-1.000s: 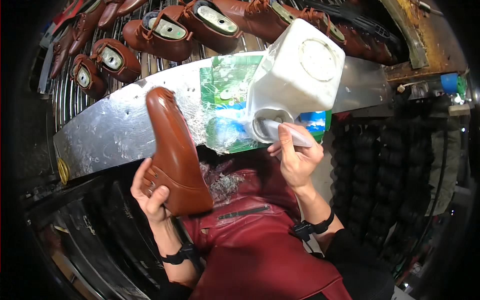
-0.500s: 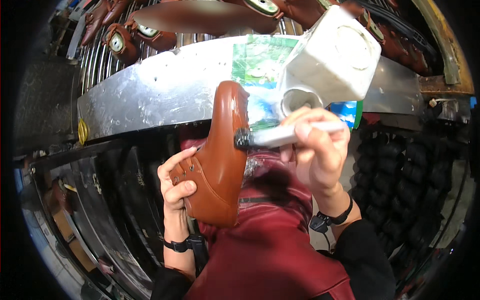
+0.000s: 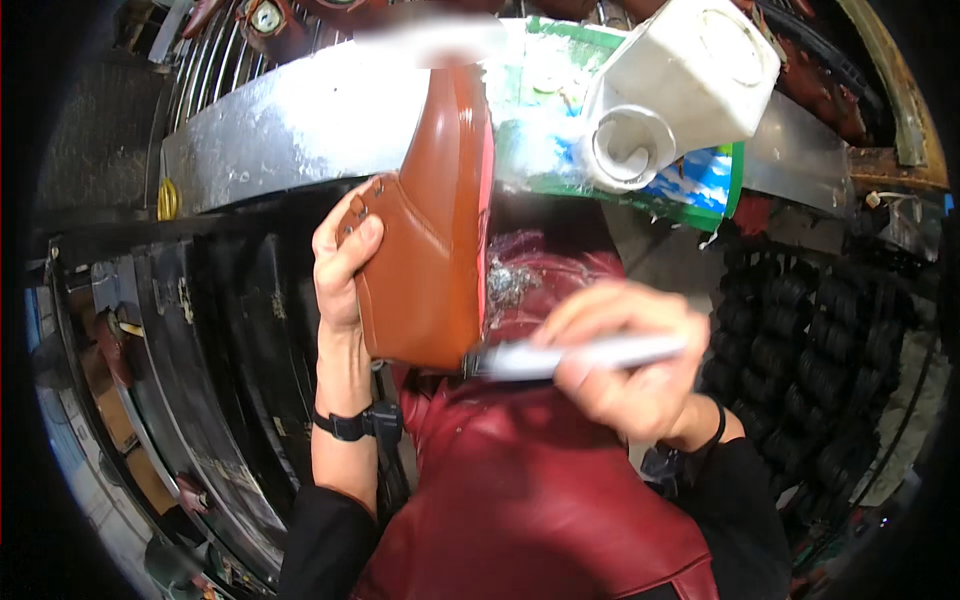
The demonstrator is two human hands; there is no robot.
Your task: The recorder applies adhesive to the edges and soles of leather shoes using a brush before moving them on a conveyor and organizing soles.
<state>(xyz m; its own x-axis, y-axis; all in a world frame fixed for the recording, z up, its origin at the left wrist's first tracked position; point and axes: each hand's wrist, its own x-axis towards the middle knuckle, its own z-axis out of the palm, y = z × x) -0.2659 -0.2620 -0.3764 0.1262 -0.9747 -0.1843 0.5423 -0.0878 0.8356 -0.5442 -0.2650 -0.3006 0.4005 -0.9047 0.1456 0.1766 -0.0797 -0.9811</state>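
A brown leather shoe upper (image 3: pixel 432 230), toe pointing away from me, is turned on its side over my lap. My left hand (image 3: pixel 345 255) is closed around its ankle part, near the eyelets, with the thumb pressed on the leather. In my right hand (image 3: pixel 630 360) is a white-handled brush (image 3: pixel 575 357), smeared by motion. Its dark bristle end meets the bottom edge of the shoe upper at the heel. A pinkish strip shows along that edge. Beyond my right hand, a white plastic container (image 3: pixel 690 70) with a round cup-like opening (image 3: pixel 630 145) rests on the metal bench.
The metal bench (image 3: pixel 270 125) runs across in front of me, with a green and blue printed sheet (image 3: pixel 700 185) under the container. More brown shoes (image 3: pixel 265 20) stand on a rack behind it. Stacked black pieces (image 3: pixel 800 370) are at right, dark panels (image 3: pixel 210 370) at left.
The brush has moved from the middle of the shoe's edge toward me, to the heel. My left hand has raised the shoe away from me, and its pinkish edge now shows.
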